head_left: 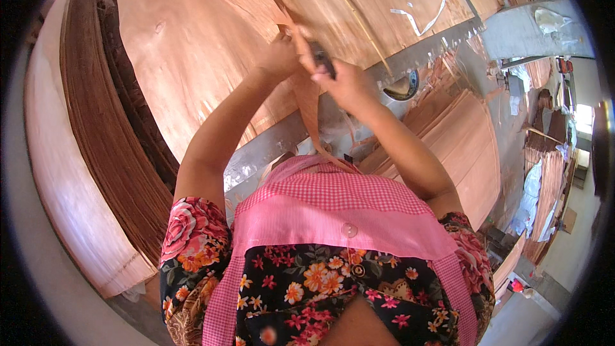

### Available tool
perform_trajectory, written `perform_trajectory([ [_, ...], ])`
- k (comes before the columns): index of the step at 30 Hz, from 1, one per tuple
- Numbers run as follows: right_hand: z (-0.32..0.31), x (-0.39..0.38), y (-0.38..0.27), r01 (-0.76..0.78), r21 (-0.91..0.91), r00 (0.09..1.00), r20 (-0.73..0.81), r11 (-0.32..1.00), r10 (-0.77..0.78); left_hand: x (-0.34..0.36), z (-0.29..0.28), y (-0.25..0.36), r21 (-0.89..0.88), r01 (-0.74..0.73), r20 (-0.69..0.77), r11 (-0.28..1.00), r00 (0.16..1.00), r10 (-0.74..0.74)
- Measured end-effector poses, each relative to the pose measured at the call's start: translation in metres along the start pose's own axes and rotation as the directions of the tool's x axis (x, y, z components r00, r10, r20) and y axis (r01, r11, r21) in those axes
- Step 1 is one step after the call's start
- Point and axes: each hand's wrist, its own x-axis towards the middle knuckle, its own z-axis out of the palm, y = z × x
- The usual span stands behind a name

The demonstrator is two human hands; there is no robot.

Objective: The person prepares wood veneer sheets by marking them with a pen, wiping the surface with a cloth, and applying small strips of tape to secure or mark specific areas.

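1. Left hand (280, 57) pinching thin reddish wood veneer strip (309, 106) at far centre.
2. Right hand (339, 80) clenched on small dark tool (322, 59) beside it.
3. Stacked brown veneer sheets (109, 134) piled left; grey metal table edge (416, 51) behind, right.

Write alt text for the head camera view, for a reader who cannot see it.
Two bare hands work on a large thin wood veneer sheet: the left hand grips a narrow veneer strip that hangs down toward a pink checked apron, while the right hand holds a small dark tool. Stacked veneer lies at left.
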Motion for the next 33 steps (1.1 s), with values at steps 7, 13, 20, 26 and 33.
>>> perform_trajectory([
  [7, 0.021, -0.028, -0.106, 0.542, 0.446, 0.639, 0.331, 0.712, -0.694, 0.02, -0.019, 0.026, 0.072, 0.255, 0.332, 0.964, 0.906, -0.264],
  [13, -0.016, 0.023, -0.019, 0.028, 0.497, 0.936, 0.291, 0.867, -0.197, 0.0, 0.002, 0.007, -0.19, 0.316, -0.075, 0.929, 0.939, -0.335],
  [20, -0.116, 0.152, 0.196, -0.303, -0.493, 0.908, -0.408, 0.816, 0.091, -0.003, 0.028, 0.011, -0.156, 0.257, -0.407, 0.954, 0.863, -0.299],
  [26, -0.143, 0.22, 0.262, -0.283, -0.56, 0.959, -0.161, 0.779, 0.233, -0.004, 0.022, 0.014, -0.097, 0.233, -0.389, 0.968, 0.886, -0.252],
  [33, -0.157, 0.223, 0.259, -0.043, -0.542, 0.969, 0.182, 0.839, 0.168, -0.003, 0.018, 0.033, 0.023, 0.424, -0.35, 0.905, 0.852, -0.39],
])
